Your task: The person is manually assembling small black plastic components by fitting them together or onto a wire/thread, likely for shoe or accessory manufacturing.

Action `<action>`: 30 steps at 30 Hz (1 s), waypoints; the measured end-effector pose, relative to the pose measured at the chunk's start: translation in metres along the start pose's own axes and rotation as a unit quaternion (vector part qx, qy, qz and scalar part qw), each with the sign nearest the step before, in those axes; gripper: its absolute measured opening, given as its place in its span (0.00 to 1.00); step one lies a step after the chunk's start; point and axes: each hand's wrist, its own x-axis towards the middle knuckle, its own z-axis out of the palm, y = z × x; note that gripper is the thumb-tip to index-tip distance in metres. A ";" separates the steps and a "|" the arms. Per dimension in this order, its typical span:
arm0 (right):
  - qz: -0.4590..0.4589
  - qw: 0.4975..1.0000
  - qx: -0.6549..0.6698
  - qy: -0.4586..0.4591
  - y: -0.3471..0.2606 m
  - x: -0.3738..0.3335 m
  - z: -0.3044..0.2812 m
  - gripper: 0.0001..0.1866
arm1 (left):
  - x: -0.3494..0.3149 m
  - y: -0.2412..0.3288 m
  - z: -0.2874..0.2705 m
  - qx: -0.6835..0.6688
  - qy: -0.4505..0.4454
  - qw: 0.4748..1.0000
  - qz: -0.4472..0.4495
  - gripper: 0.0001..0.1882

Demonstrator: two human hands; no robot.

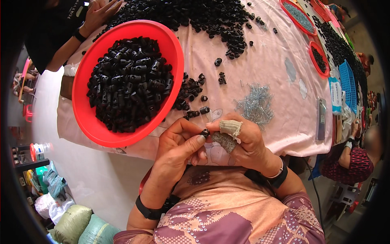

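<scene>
Close to the table's near edge, my left hand [176, 148] pinches a small black plastic cord lock [205, 133] between thumb and fingers. My right hand [248, 144] meets it from the right, its fingers curled and their tips beside the piece. Cloth finger covers [230, 127] wrap part of the right hand; what its fingers grip is hidden. Just beyond my hands lies a heap of small clear metallic springs [256, 105]. Loose black pieces [191, 91] lie to the far left of my hands, beside a red basin [177, 77] filled with black cord locks [130, 83].
A large pile of black pieces [183, 14] covers the table's far side. Another person's hand [97, 18] reaches in at the far left. Along the right are a phone [321, 118], a blue basket [348, 87] and smaller red trays [312, 61]. Pink cloth [284, 138] covers the table.
</scene>
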 end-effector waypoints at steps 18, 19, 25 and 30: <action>0.001 1.000 0.000 0.012 -0.004 0.002 0.002 0.17 | -0.001 -0.002 0.001 0.044 0.024 0.998 0.024 0.07; -0.003 1.000 -0.003 0.016 -0.004 0.002 0.003 0.16 | 0.000 -0.002 0.000 0.045 0.023 0.998 0.024 0.07; -0.030 0.998 -0.052 0.009 -0.004 0.004 0.002 0.19 | 0.000 -0.002 -0.001 0.019 0.029 0.999 0.020 0.07; -0.048 0.995 -0.082 -0.007 0.000 0.002 0.002 0.21 | 0.002 -0.006 -0.005 0.037 0.023 0.999 0.028 0.09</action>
